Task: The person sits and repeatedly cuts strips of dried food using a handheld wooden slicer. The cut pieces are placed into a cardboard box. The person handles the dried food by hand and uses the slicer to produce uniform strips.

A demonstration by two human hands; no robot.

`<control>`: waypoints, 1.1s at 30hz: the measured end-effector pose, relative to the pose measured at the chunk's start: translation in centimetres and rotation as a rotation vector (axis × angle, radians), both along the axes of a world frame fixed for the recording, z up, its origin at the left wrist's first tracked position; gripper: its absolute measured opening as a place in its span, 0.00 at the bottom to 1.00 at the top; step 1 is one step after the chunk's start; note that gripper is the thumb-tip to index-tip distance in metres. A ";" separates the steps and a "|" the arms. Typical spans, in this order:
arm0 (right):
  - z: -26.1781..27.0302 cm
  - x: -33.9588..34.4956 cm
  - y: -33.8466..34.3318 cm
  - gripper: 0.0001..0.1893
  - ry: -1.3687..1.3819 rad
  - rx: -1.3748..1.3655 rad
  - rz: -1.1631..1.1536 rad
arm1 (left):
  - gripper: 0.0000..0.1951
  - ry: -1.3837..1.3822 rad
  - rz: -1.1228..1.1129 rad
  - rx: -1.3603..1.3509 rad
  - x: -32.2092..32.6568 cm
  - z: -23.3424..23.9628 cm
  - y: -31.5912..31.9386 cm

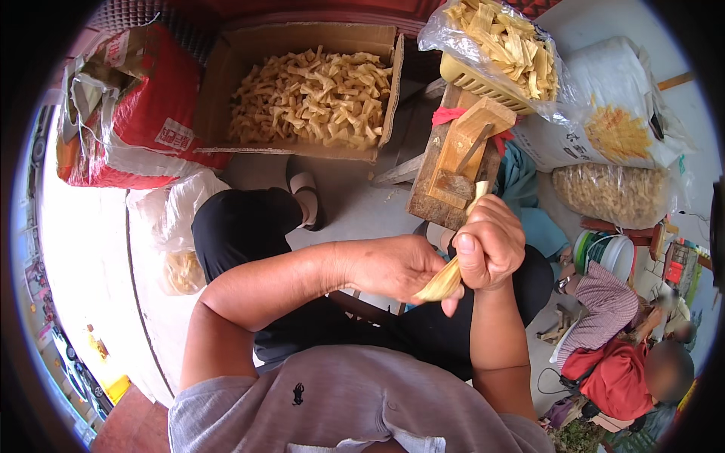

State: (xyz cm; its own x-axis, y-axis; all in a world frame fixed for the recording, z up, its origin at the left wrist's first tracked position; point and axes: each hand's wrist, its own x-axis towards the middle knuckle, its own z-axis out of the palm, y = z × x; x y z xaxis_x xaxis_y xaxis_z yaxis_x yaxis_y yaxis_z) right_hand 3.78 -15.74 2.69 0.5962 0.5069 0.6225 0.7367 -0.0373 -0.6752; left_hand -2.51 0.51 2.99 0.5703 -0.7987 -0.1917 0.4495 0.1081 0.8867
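Observation:
My right hand (pixel 491 243) is closed around a pale yellow folded strip (pixel 443 283) of dried, sheet-like material. One end of the strip fans out below the fist, and its narrow pale tip pokes out above. My left hand (pixel 391 269) reaches in from the left, its fingers at the fanned end and partly hidden behind it. Just beyond the right fist stands a wooden bench (pixel 419 198). Fixed on it is a wooden block (pixel 453 153) with a slanting flat bar, and red cloth is tied around the bench.
A cardboard box (pixel 391 96) holds many short knotted pieces. A yellow plastic basket (pixel 481 85), lined with clear plastic, holds flat strips. Red sack (pixel 153 113) stands left; white sack (pixel 606 102) and filled clear bag (pixel 614 192) lie right. Another person (pixel 612 362) sits at lower right.

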 end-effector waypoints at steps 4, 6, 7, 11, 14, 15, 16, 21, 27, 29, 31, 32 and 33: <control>-0.4 0.7 -0.4 0.13 -0.090 -0.176 -0.166 | 0.10 -0.402 0.265 -0.041 0.1 1.6 0.9; -1.5 0.1 -0.2 0.13 -0.004 -0.274 -0.236 | 0.10 -0.647 0.453 0.145 1.2 1.6 2.1; -1.1 -1.0 0.2 0.14 0.412 -0.150 -0.144 | 0.09 -0.797 0.555 0.186 1.7 0.8 2.0; -2.1 -1.8 0.2 0.19 1.469 0.023 0.294 | 0.12 -1.356 0.445 0.706 2.1 0.3 3.4; -2.6 -2.6 0.9 0.29 1.799 0.308 0.446 | 0.13 -1.347 0.555 0.521 1.8 0.0 2.3; -2.5 -3.1 1.8 0.29 1.707 0.375 0.410 | 0.13 -1.376 0.594 0.527 1.7 -0.2 2.2; -2.5 -3.5 2.5 0.29 1.613 0.438 0.372 | 0.14 -1.405 0.632 0.531 1.8 -0.4 2.0; -2.1 -2.1 1.0 0.07 1.559 0.588 0.125 | 0.16 -1.394 0.911 0.704 2.1 -1.4 2.2; -1.7 -2.6 0.5 0.10 0.967 0.037 -0.148 | 0.10 -0.709 0.594 0.662 2.2 -1.9 2.3; -2.5 -2.5 0.5 0.09 0.613 -0.203 -0.157 | 0.09 -0.744 0.517 0.750 2.1 -2.0 2.0; -2.6 -2.5 0.9 0.11 0.418 -0.340 -0.163 | 0.08 -0.897 0.515 0.851 1.6 -2.1 1.4; -2.7 -2.5 1.0 0.11 0.355 -0.393 -0.160 | 0.06 -0.955 0.534 0.878 1.3 -2.6 1.3; -2.8 -2.5 1.0 0.11 0.290 -0.449 -0.157 | 0.06 -0.985 0.544 0.879 1.3 -2.4 1.2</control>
